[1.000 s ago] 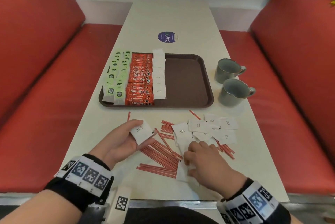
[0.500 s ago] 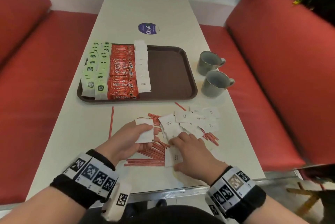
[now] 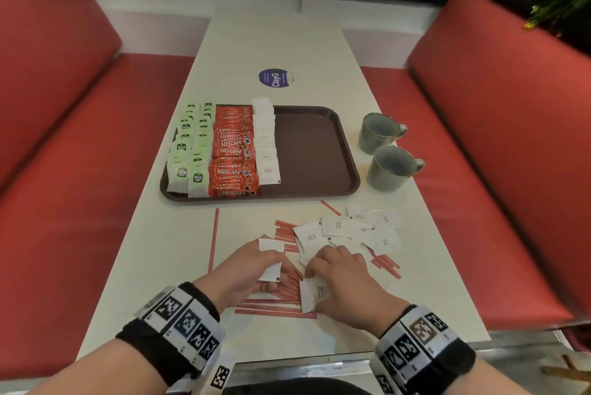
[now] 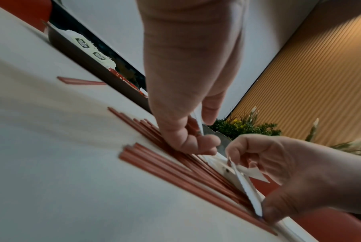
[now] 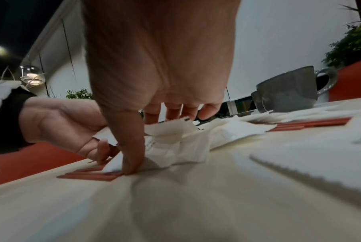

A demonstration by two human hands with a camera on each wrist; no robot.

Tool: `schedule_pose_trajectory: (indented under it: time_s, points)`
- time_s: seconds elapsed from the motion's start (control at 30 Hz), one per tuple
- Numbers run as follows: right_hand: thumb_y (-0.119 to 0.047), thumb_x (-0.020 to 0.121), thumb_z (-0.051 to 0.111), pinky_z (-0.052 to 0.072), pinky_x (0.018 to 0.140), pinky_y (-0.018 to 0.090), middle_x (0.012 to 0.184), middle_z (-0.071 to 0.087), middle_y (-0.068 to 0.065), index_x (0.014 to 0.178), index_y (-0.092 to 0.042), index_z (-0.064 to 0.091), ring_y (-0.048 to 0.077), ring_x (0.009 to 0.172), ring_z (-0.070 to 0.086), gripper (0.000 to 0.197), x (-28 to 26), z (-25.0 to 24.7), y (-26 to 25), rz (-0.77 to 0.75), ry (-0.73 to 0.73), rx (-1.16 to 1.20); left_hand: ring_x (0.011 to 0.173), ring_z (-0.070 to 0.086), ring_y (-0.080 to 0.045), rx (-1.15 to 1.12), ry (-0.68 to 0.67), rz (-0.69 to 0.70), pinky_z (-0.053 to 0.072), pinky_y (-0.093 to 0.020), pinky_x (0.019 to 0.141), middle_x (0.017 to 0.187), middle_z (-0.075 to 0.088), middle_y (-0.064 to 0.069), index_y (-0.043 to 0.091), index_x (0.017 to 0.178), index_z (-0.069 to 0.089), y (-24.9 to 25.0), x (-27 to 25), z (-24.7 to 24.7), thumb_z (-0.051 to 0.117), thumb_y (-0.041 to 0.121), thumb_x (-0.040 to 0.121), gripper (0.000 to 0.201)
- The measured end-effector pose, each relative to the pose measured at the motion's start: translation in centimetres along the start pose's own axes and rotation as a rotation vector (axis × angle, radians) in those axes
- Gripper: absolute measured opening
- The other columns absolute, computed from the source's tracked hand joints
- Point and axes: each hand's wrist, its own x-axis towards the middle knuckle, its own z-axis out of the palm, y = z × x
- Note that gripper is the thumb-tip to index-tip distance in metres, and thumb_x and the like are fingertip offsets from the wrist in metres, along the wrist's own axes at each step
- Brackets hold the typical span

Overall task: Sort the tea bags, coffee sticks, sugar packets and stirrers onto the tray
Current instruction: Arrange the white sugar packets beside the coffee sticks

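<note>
The brown tray (image 3: 316, 145) holds rows of green tea bags (image 3: 192, 151), red coffee sticks (image 3: 233, 155) and white sugar packets (image 3: 265, 145); its right half is bare. Near the front table edge my left hand (image 3: 271, 262) pinches a small stack of sugar packets (image 3: 270, 246) over the red stirrers (image 3: 275, 298). Right beside it my right hand (image 3: 315, 270) pinches one sugar packet (image 3: 315, 294) between thumb and fingers, its lower edge still on the table. In the right wrist view the thumb (image 5: 131, 163) presses down on the packet (image 5: 175, 147).
More loose sugar packets (image 3: 361, 228) lie over stirrers to the right of my hands. One stirrer (image 3: 213, 238) lies alone to the left. Two grey mugs (image 3: 390, 167) stand right of the tray. Red benches flank the narrow white table (image 3: 271, 43).
My left hand has brought its packets down and rightward, close to the right hand. The right hand has closed on a packet and tipped up its edge. The head view has shifted.
</note>
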Motion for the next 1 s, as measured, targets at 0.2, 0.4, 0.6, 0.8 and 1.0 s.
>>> schedule_pose_trajectory:
  time_s: [0.2,0.4,0.6,0.8,1.0]
  points:
    - [-0.033,0.075,0.067,0.020,0.080,0.030,0.118,0.039,-0.012,0.114,-0.032,0.051,0.013,0.110,0.034,0.043,0.4,0.5,-0.1,0.009,0.070,0.063,0.070,0.060,-0.006,0.282,-0.131,0.125,0.046,-0.021,0.059,0.083,0.069,0.002,0.017,0.096,0.068,-0.4,-0.1,-0.3,0.072,0.016,0.081,0.016]
    - [-0.031,0.076,0.065,0.022,0.080,0.030,0.116,0.043,-0.012,0.111,-0.031,0.053,0.014,0.110,0.036,0.037,1.1,0.4,-0.6,0.036,0.105,0.121,0.069,0.058,-0.002,0.711,0.077,0.288,0.043,-0.014,0.056,0.075,0.063,0.013,0.031,0.081,0.059,-0.2,0.2,0.6,0.074,0.021,0.076,0.018]
    - [-0.049,0.074,0.070,0.020,0.082,0.028,0.117,0.041,-0.019,0.116,-0.035,0.054,0.007,0.111,0.034,0.047,0.6,-0.1,0.3,0.152,0.163,0.222,0.078,0.062,-0.007,0.655,0.093,0.296,0.050,-0.020,0.063,0.086,0.065,0.010,0.024,0.092,0.062,0.4,0.1,0.1,0.067,0.014,0.081,0.017]
    - [-0.049,0.072,0.075,0.029,0.091,0.024,0.113,0.045,-0.026,0.120,-0.036,0.054,-0.001,0.105,0.038,0.054,0.2,-1.2,0.3,0.237,0.310,0.444,0.073,0.063,-0.011,0.309,0.162,0.368,0.048,-0.019,0.056,0.087,0.068,-0.004,0.017,0.090,0.067,1.4,-1.6,-1.6,0.069,0.008,0.080,0.014]
    - [-0.031,0.083,0.071,0.051,0.076,0.025,0.090,0.073,-0.004,0.106,-0.022,0.064,0.009,0.083,0.067,0.026,1.6,-4.4,-2.2,0.199,0.232,1.023,0.069,0.062,-0.014,-0.102,0.108,0.491,0.050,-0.022,0.058,0.074,0.065,-0.005,0.007,0.088,0.065,2.7,-2.7,-1.1,0.064,-0.001,0.083,0.010]
